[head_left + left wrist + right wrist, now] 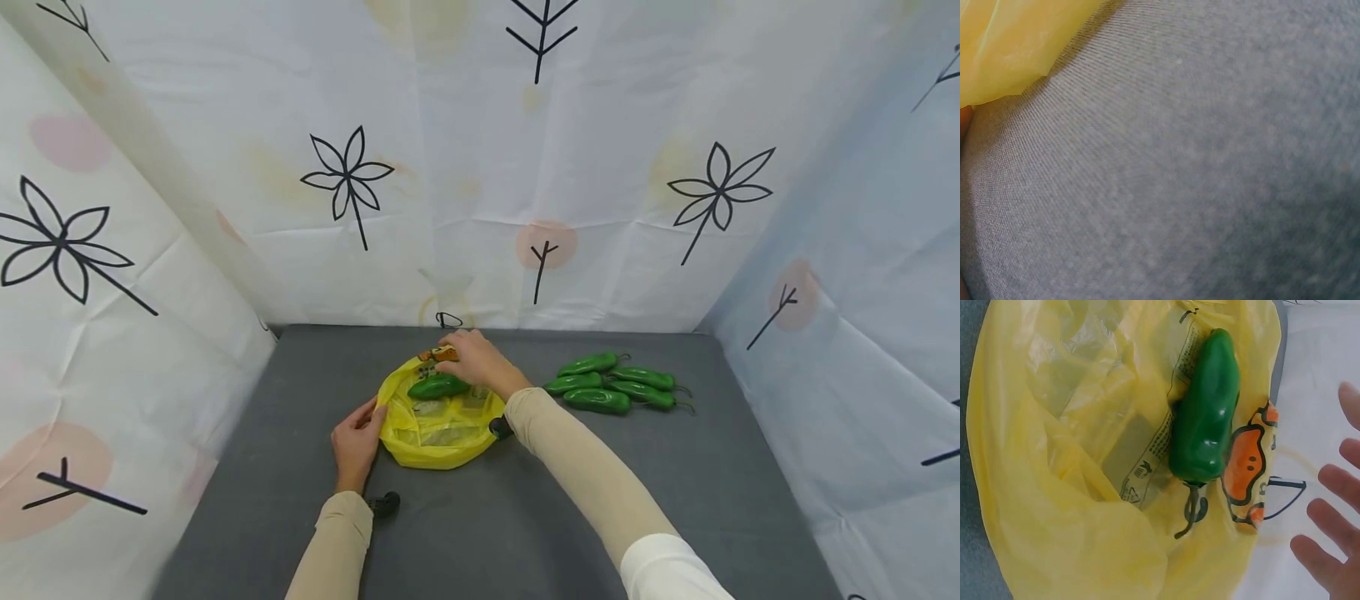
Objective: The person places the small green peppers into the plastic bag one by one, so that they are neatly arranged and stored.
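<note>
A yellow plastic bag (442,457) lies spread with its mouth facing up on the grey table. One green chili pepper (437,387) rests inside it, its stem showing in the right wrist view. My left hand (356,442) pinches the bag's left rim between thumb and fingers. Over the bag's far right side is my right hand (483,365); the right wrist view shows its fingers (1342,484) spread apart and holding nothing, beside the pepper (1207,415). The left wrist view catches only a corner of the bag (1010,44) and table cloth.
Several more green chili peppers (597,401) lie in a group to the right of the bag, beyond my right forearm. The grey table (480,533) ends at a patterned white curtain (465,167) at the back, with curtains on both sides too.
</note>
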A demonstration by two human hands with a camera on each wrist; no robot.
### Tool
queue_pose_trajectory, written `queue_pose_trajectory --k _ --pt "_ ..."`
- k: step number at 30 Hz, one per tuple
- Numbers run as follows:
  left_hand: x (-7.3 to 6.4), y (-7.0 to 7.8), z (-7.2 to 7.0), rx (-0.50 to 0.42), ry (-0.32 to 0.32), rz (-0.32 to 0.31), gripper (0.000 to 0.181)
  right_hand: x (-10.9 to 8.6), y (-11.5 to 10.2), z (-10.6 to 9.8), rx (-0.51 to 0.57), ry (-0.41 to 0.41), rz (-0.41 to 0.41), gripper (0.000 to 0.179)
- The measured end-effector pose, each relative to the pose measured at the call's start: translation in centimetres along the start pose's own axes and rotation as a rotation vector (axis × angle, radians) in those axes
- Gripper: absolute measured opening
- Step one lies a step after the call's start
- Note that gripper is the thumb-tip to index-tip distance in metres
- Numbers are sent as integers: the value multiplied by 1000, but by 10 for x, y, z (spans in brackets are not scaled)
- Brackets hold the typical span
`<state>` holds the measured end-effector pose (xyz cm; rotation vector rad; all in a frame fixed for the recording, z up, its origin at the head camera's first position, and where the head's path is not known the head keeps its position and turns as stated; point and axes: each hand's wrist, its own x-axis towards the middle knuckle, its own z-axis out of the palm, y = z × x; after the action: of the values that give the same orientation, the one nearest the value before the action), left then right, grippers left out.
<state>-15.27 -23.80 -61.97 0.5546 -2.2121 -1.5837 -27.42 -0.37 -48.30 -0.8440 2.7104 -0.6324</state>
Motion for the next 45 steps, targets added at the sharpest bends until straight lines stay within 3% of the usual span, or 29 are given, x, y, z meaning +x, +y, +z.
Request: queue_pose_trajectory --k 15,32,45 --pt "-2 -2 -2 -9 12 42 40 -13 3 -7 -155 177 84 70" --pt "1 -6 -1 13 47 57 38 -25 23 -10 -318 180 117 91" --pt "0 -2 3 12 36 63 39 -51 52 -15 -312 202 151 89"
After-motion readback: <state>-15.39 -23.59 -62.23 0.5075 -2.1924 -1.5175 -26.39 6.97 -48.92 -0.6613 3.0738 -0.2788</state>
